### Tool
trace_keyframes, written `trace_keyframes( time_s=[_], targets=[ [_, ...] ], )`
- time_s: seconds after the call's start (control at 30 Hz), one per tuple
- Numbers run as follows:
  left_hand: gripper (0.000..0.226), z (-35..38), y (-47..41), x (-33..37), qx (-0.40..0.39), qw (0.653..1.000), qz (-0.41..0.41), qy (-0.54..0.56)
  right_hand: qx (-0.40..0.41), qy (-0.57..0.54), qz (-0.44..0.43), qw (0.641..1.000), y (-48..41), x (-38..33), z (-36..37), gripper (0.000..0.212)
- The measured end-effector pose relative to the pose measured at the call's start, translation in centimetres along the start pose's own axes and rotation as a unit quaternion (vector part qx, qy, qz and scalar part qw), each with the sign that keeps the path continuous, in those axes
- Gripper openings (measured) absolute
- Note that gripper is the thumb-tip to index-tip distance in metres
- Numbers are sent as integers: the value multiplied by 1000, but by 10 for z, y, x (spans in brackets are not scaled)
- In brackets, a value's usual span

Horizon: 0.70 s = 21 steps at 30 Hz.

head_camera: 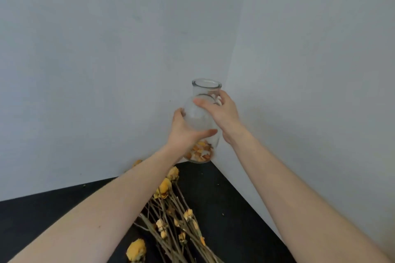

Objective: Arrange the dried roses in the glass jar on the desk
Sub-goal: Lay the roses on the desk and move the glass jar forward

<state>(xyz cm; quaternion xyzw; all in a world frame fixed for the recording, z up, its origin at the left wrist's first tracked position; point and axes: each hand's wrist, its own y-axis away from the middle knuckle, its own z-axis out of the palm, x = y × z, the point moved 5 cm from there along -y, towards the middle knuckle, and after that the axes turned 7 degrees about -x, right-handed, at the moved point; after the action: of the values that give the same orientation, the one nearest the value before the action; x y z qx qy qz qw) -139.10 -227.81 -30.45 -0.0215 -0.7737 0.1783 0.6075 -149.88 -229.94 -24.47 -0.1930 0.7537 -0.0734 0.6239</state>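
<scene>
Both hands hold the jar (202,121) up at frame centre, above the desk (224,209); the left hand (184,132) curls round its belly, thumb across the front; the right hand (222,111) grips the neck and shoulder; loose petals (199,151) lie in its bottom; the roses (171,209) lie on the desk at lower centre.

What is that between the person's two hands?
In the head view, a glass jar sits between the left hand and right hand, both gripping it; loose dried petals lie in its bottom.
</scene>
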Motion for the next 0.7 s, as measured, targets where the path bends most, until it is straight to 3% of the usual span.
trace_keyframes(
  time_s=[0.27,0.5,0.6,0.7],
  targets=[
    [107,-91,116,43,115,990,0,-81,-110,-19,-79,991,84,-72,63,53],
    [97,-154,249,20,147,980,-64,-115,-219,-91,-32,971,190,-65,141,46],
    [77,-166,289,10,165,978,-69,-106,-257,-100,-32,961,225,-63,161,39],
    [75,-175,319,1,182,976,-72,-99,-277,-90,-47,956,250,-63,175,36]
  ],
)
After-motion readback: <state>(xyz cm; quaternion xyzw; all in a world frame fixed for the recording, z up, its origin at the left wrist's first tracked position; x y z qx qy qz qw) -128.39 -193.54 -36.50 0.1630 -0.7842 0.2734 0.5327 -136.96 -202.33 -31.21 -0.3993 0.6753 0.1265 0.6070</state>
